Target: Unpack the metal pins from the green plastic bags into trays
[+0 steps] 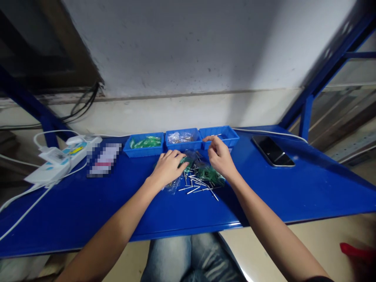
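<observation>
My left hand (168, 167) lies over the left side of a pile, fingers spread, its thumb by the green packets. My right hand (220, 156) hovers just in front of the right blue bin (232, 141), index finger pointing left and the other fingers curled; whatever they may hold is hidden. Between the hands, silver pop rivets (197, 182) lie loose on the blue table (188, 215). Green packets (211, 174) and clear plastic bags (173, 185) are mixed in with them. A few thin metal pieces show inside the right bin.
The left blue bin (143, 152) holds green packets, the middle blue bin (183, 145) clear bags. A phone (273, 151) lies at the right. At the left are a power strip (63, 158) with white cables and a blurred-out flat item (105, 159). A wall stands behind.
</observation>
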`<state>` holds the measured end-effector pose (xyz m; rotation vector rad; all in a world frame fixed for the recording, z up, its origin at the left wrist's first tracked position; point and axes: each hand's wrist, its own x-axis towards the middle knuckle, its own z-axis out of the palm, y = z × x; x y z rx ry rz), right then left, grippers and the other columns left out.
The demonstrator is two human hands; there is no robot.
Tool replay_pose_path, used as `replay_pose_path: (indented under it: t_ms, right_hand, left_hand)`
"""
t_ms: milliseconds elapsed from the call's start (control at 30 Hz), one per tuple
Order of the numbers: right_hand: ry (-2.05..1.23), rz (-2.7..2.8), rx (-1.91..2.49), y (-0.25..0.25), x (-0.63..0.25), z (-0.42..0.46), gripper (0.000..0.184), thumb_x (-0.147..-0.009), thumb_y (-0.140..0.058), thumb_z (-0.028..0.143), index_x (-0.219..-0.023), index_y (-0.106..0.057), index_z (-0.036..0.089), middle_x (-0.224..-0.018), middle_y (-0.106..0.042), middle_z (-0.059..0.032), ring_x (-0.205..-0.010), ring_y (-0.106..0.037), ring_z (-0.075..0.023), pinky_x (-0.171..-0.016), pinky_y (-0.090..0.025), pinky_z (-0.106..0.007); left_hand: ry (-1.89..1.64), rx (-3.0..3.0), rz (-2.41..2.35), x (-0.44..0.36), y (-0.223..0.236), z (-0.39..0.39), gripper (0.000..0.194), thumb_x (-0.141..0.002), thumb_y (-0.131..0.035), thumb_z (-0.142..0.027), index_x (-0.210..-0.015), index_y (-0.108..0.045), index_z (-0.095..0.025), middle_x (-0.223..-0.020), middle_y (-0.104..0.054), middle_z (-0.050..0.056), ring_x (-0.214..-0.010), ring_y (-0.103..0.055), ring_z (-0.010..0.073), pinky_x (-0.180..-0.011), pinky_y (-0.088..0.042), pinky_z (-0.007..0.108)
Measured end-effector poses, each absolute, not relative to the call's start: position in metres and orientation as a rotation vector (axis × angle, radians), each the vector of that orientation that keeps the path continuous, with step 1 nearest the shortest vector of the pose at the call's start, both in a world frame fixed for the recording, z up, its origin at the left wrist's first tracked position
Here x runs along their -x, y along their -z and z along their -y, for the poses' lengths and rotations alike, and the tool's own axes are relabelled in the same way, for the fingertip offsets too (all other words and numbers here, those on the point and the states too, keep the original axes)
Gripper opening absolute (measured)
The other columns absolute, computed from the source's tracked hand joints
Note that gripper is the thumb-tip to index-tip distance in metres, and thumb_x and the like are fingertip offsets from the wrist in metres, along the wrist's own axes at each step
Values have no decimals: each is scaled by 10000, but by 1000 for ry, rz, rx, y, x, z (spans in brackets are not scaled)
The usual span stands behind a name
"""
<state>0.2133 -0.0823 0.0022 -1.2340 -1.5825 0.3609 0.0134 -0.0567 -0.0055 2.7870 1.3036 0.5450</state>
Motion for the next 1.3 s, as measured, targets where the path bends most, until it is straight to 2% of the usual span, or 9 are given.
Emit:
replay_pose_path:
  t_ms: [233,367,500,667,800,900,1033,1167,1300]
  right_hand:
    - [-386,1644,1281,2,-213,80,308,-627,-362,54,-843,-535,187,-593,-425,41,-513,-367,-117,-541,-294,-240]
    - [-371,1687,1346,3,-210,81,287,-647,-405,75,-857,-562,192,-585,-439,42,-523,-401,-122,-545,-299,-242]
    - [-433,1704,1408,-2,-205,85,145,-805,-456,266,-862,-574,203,-555,-469,41,-507,-442,-132,-529,-305,-255]
    - [-802,1538,1325,-5,-198,87,284,-850,-431,459,-831,-555,203,-582,-549,23,-521,-513,-137,-535,-361,-269]
    - [-1110,1189,1103,0,-195,82,357,-728,-614,398,-1001,-499,199,-601,-579,38,-546,-556,-138,-544,-411,-270]
    - [-1063,1081,1000,3,-198,78,456,-651,-687,295,-1053,-496,194,-574,-566,63,-552,-546,-125,-588,-428,-275]
    - [-942,1149,993,4,-200,78,215,-685,-657,288,-847,-561,185,-658,-598,21,-638,-573,-134,-630,-431,-281]
    - [-685,1406,1011,1,-195,85,39,-749,-582,228,-748,-579,190,-855,-606,-34,-842,-579,-172,-699,-446,-300]
    - [-382,1605,1027,1,-187,92,113,-745,-524,147,-756,-621,204,-988,-508,-65,-1005,-515,-209,-755,-461,-330]
  left_hand:
    - [-590,-2966,-906,-37,4,72,290,-850,-504,-204,-1134,-560,-225,-1201,-579,58,-1154,-460,227,-917,-375,387]
    - [-531,-3034,-945,-46,8,76,177,-816,-495,-118,-913,-626,-187,-900,-665,68,-941,-563,221,-825,-396,371]
    - [-867,-2874,-1234,-37,5,71,174,-865,-462,-200,-898,-633,-194,-779,-674,61,-765,-593,209,-736,-411,356]
    - [-1161,-2447,-1246,-25,2,64,182,-875,-470,-254,-976,-620,-227,-831,-708,22,-728,-650,165,-662,-457,271]
    - [-1194,-2406,-1100,-27,2,68,185,-865,-484,-250,-988,-621,-229,-921,-707,15,-742,-651,154,-655,-472,263]
    - [-1148,-2432,-995,-27,0,71,200,-850,-503,-246,-1006,-628,-230,-961,-698,24,-836,-643,170,-704,-476,278]
    - [-1108,-2246,-1002,-27,-1,69,203,-859,-502,-316,-926,-661,-209,-811,-688,29,-763,-619,168,-710,-466,294]
    - [-1124,-1674,-964,-28,0,61,372,-888,-427,-435,-844,-662,-151,-656,-632,36,-600,-567,133,-595,-446,262]
    - [-1134,-1461,-886,-28,2,57,231,-811,-570,-350,-854,-644,-135,-714,-648,38,-673,-595,136,-659,-462,262]
